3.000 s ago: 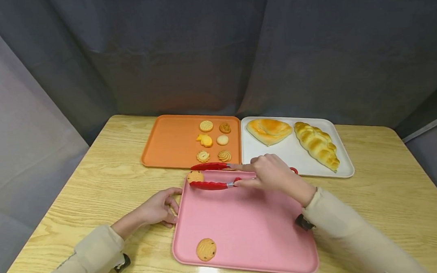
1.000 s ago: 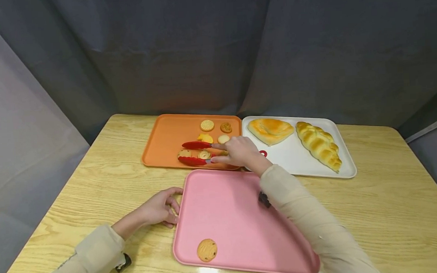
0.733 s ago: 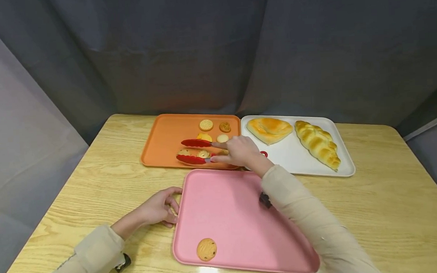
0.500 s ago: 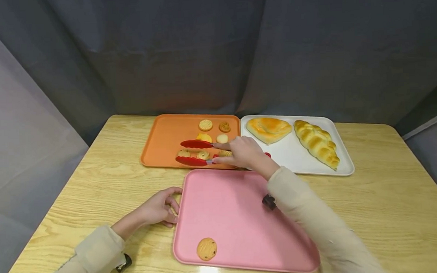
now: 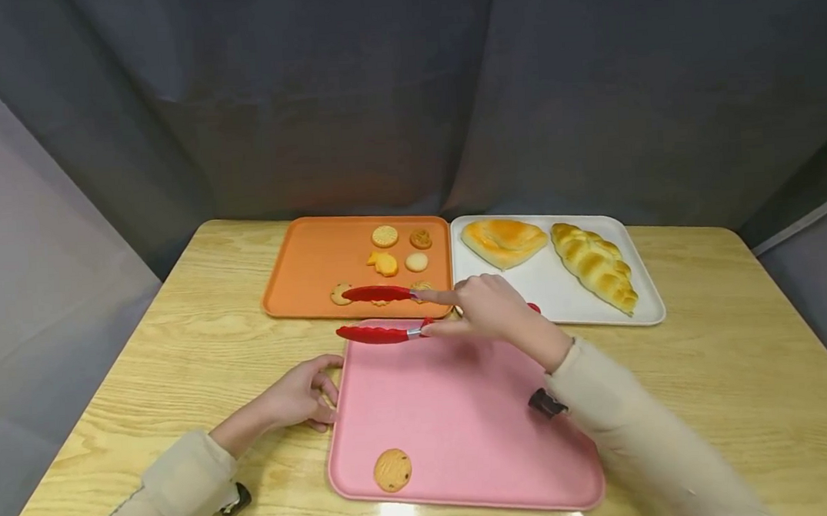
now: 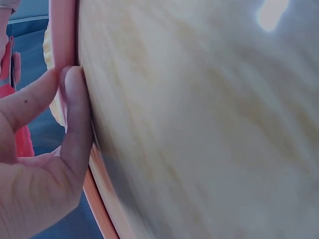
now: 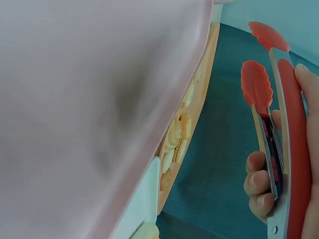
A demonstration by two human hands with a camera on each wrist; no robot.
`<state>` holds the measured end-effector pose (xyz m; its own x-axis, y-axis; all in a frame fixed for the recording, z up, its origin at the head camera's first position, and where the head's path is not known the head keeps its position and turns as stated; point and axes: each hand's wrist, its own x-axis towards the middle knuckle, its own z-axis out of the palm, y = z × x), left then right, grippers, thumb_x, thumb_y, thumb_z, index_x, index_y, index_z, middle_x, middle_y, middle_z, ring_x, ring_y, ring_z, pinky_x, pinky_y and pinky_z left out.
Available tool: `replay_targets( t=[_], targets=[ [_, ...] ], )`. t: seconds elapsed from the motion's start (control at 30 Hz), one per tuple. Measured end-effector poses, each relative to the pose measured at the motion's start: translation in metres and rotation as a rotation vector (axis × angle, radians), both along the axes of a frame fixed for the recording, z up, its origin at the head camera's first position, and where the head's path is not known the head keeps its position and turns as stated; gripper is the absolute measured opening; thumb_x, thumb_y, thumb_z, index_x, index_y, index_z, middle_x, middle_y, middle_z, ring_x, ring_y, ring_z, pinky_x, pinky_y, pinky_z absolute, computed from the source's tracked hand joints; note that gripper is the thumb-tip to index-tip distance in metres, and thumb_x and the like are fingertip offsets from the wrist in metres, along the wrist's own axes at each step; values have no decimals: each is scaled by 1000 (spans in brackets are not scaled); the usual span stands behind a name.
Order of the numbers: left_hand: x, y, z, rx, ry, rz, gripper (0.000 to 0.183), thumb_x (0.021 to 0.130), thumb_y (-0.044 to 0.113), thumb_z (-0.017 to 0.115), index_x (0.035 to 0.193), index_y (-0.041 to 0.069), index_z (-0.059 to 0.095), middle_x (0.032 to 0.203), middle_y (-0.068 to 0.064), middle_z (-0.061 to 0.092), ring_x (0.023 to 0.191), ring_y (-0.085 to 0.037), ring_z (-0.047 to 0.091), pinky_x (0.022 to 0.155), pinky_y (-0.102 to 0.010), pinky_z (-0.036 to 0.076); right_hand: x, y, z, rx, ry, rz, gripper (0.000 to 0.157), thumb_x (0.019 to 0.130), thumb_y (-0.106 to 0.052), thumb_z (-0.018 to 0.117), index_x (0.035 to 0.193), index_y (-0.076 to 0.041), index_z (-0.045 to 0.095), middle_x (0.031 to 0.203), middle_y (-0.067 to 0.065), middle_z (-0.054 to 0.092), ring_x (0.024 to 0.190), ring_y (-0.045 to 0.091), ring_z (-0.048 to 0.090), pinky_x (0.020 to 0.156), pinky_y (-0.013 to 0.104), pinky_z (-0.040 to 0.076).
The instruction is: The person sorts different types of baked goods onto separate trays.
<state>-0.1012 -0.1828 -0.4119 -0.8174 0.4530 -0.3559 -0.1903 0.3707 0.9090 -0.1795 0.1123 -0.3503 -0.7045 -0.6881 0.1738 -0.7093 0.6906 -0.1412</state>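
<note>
My right hand [image 5: 488,305] holds a pair of red-tipped tongs [image 5: 375,335], their two arms spread with nothing gripped between them. They hover over the gap between the orange tray [image 5: 309,255] and the pink tray [image 5: 462,417]. A chocolate chip cookie [image 5: 340,294] lies on the orange tray's front row, just beyond the tong tips. The left hand [image 5: 298,394] pinches the pink tray's left rim between thumb and fingers, plainest in the left wrist view at the rim [image 6: 64,35]. One more chocolate chip cookie [image 5: 393,470] rests in the pink tray's near left corner.
Several small cookies share the orange tray, among them a fish-shaped one [image 5: 384,264] and a round ridged one [image 5: 385,237]; the tongs partly cover the front row. At the back right, a white tray [image 5: 533,303] bears a folded bread [image 5: 504,242] and a braided loaf [image 5: 594,265].
The tongs carried one chocolate chip cookie from the pink tray's far left corner onto the orange tray and let it go. They have since drawn back nearer. My left hand stayed put.
</note>
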Motion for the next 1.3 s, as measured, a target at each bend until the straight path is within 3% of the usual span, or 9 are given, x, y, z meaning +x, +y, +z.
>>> replay_targets(
  t=[0.3, 0.53, 0.87, 1.3],
  targets=[
    [1, 0, 1, -3, 7, 8, 73, 70, -16, 65, 133, -6, 30, 78, -14, 52, 56, -17, 56, 50, -38, 54, 21, 20, 2, -12, 92, 32, 55, 74, -58, 64, 119, -28, 62, 48, -8, 36, 40, 8, 29, 39, 22, 25],
    [1, 1, 1, -8, 9, 6, 73, 70, -16, 65, 133, -6, 30, 78, -14, 52, 56, -17, 57, 49, -37, 54, 34, 33, 2, 23, 69, 8, 58, 72, -62, 63, 121, -29, 60, 47, -8, 32, 39, 8, 24, 40, 21, 23],
    [1, 3, 1, -5, 4, 5, 72, 70, -17, 64, 133, -6, 30, 78, -14, 52, 56, -17, 57, 50, -37, 54, 51, 46, 0, 7, 70, 40, 59, 74, -66, 56, 121, -29, 60, 49, -11, 36, 40, 5, 25, 40, 19, 24],
    [2, 2, 2, 1, 10, -2, 72, 70, -17, 64, 133, -7, 29, 78, -15, 52, 55, -17, 56, 50, -38, 54, 66, 60, -4, -2, 130, 89, 56, 75, -65, 56, 113, -26, 66, 51, -11, 31, 44, 4, 25, 39, 16, 20]
  ],
)
